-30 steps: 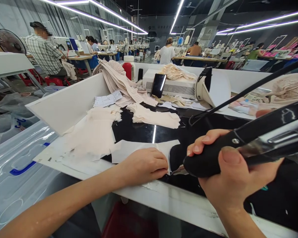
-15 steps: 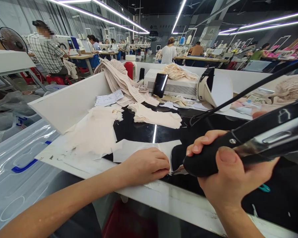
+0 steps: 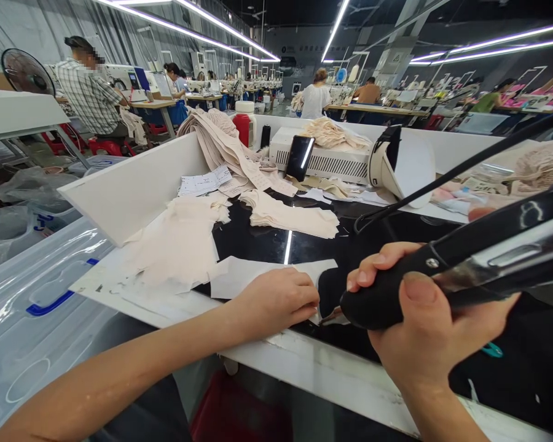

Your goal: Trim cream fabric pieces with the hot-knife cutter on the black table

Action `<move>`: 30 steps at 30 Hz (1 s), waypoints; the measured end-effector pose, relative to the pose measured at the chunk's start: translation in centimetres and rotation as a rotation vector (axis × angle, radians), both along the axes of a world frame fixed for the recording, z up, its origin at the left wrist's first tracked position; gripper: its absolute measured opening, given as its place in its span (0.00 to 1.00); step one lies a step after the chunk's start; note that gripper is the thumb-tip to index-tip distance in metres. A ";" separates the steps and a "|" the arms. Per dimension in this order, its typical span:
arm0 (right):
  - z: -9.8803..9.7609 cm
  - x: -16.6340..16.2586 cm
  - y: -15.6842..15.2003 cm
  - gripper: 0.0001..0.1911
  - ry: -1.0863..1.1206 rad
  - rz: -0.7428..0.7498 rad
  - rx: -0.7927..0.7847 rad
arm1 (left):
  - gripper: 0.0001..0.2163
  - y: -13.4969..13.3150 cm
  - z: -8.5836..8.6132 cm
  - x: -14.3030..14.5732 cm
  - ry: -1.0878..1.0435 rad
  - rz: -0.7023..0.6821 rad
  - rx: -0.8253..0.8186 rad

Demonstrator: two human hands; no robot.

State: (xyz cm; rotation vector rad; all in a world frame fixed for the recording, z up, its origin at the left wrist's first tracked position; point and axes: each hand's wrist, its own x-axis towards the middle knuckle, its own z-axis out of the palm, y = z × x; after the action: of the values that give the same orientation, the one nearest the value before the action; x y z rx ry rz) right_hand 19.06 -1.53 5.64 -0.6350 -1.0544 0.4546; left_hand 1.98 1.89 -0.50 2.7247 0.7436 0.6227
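Note:
A white fabric piece [image 3: 239,279] lies flat on the black table surface in front of me. My left hand [image 3: 281,301] rests on its near right part, fingers bent and pressed together at the corner. In my right hand [image 3: 424,331] is a thick black-handled tool [image 3: 479,264] with a shiny metal strip, its body slanting up to the right. The rounded lower end of this tool is close beside my left fingertips. Something thin and brownish shows between the two; I cannot make out what it is.
Stacked pale fabric pieces [image 3: 175,245] lie left, with another stack [image 3: 290,215] behind the white piece. A phone [image 3: 299,156] leans on a white vented box [image 3: 322,156]. A black cable [image 3: 419,190] crosses at right. Teal snips [image 3: 492,350] lie near my right wrist.
The view has shifted very slightly. My left hand has moved a little at the fabric's corner; my right hand keeps its hold on the tool.

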 end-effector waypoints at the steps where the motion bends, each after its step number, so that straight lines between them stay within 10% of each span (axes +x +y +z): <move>1: 0.0 0.0 0.0 0.25 -0.001 0.000 0.001 | 0.05 0.0 0.0 0.0 -0.003 0.002 0.028; 30: -0.2 -0.2 0.1 0.25 -0.001 -0.049 -0.023 | 0.12 0.5 -0.4 -2.5 -0.053 -0.244 0.260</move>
State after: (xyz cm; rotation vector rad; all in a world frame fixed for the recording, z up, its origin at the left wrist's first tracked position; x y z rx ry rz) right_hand 18.81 -1.44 5.48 -0.6799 -1.0341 0.4236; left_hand -0.49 2.42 -0.94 2.9548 0.3283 0.7777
